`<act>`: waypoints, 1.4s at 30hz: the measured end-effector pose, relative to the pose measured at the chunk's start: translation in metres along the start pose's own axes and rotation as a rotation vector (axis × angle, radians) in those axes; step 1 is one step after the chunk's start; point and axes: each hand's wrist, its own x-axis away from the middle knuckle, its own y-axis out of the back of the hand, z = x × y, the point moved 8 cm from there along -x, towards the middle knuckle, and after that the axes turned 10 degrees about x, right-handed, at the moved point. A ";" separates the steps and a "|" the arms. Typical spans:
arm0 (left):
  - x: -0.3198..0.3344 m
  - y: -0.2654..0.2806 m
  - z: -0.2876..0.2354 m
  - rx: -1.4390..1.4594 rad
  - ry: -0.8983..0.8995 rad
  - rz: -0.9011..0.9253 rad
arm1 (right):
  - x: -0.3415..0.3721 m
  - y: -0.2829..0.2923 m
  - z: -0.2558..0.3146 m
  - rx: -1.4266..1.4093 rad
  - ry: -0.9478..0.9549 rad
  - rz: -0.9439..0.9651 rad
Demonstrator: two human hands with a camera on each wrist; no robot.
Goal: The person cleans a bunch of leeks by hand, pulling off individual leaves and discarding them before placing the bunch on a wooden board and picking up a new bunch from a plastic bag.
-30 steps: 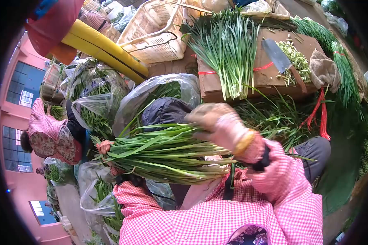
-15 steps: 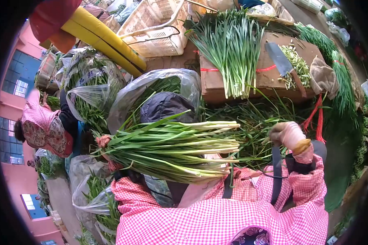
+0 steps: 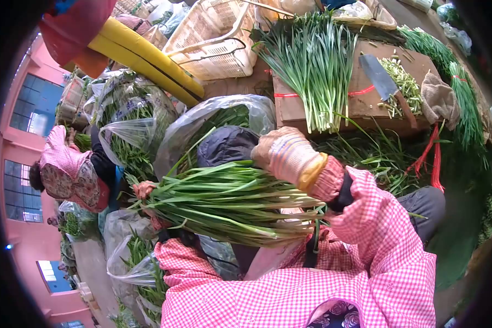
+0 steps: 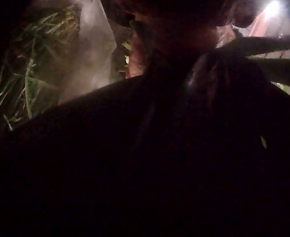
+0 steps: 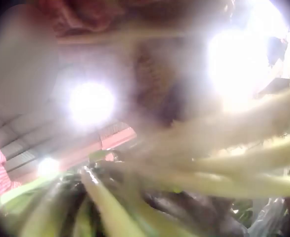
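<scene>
A thick bunch of garlic chives [image 3: 224,202] lies sideways above the lap, green leaves to the left and pale stalk ends to the right. My left hand [image 3: 144,190] grips its leafy end; the left wrist view is mostly dark. My right hand [image 3: 273,152], in a worn glove with a striped cuff, is at the bunch's upper edge, knuckles up. Its fingertips are hidden, and I cannot tell whether they pinch a leaf. Blurred pale stalks [image 5: 244,180] cross close in front of the right wrist camera.
Ahead, a cardboard-topped stand [image 3: 366,112] bears another chive bunch [image 3: 322,76], a cleaver [image 3: 378,76], cut stalk pieces [image 3: 402,82] and a cloth [image 3: 438,98]. Loose leaves [image 3: 369,158] lie below it. Plastic bags of greens [image 3: 131,128] and a person [image 3: 71,167] are at left.
My right hand swung out to the right, away from the bunch, then came back to its upper edge. The left hand kept its grip on the leafy end.
</scene>
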 end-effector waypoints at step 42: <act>-0.009 -0.090 0.066 -0.045 0.281 0.519 | 0.128 -0.037 -0.089 -0.811 -0.407 -0.459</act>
